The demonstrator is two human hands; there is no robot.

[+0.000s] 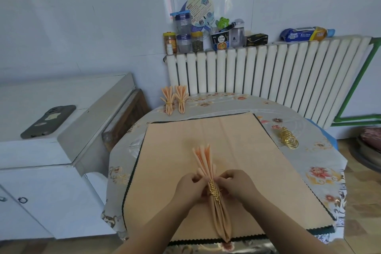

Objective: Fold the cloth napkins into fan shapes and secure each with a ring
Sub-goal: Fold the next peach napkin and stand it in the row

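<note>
A pleated peach napkin [206, 163] lies lengthwise on a flat peach cloth [226, 136] spread over the round table. A gold wheat-shaped ring [215, 191] circles its middle. My left hand [189, 188] pinches the pleats on the ring's left side. My right hand [237, 184] pinches them on the right side, fingers curled at the ring. The pleats splay out above my hands. Two finished ringed fans [174, 99] lie at the table's far left edge. A pile of gold rings [287, 137] sits to the right of the cloth.
A floral tablecloth [321, 173] covers the table. A white radiator [268, 72] stands behind, with jars and packets on top. A white cabinet at the left carries a phone [48, 120]. A cushioned stool [369, 142] stands at the right.
</note>
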